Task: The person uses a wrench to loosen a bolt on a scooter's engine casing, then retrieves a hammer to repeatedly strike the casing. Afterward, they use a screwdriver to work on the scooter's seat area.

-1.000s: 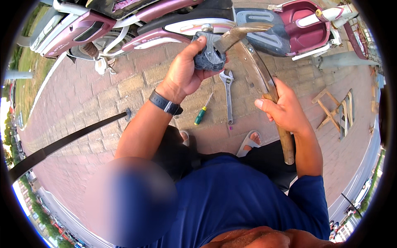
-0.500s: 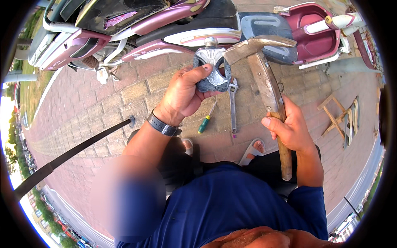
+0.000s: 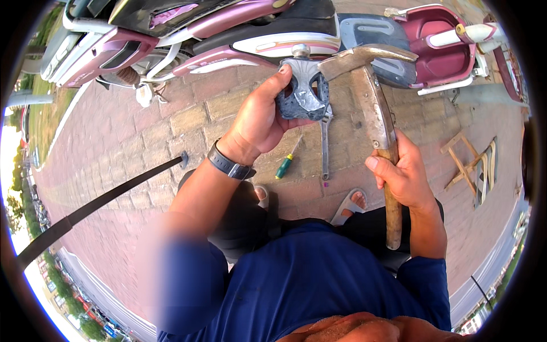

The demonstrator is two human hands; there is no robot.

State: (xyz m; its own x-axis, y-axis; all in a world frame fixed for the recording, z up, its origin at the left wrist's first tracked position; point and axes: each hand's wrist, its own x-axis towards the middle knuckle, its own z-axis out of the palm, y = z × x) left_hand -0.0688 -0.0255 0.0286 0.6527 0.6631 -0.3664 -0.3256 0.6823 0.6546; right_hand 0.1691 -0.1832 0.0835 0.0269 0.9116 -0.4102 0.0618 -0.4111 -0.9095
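Brick paving [image 3: 142, 131] lies open leftward, the scooter [image 3: 228, 34] bounding its top edge. Left hand [image 3: 259, 119] grips a grey pedal [image 3: 302, 91] held up; right hand [image 3: 404, 176] clasps a hammer [image 3: 373, 108], its head touching the pedal.

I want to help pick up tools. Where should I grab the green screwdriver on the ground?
Grab the green screwdriver by its fat green handle, the end nearest the person's feet, coming from above. It lies flat on the bricks, with its thin shaft pointing toward the wrench.
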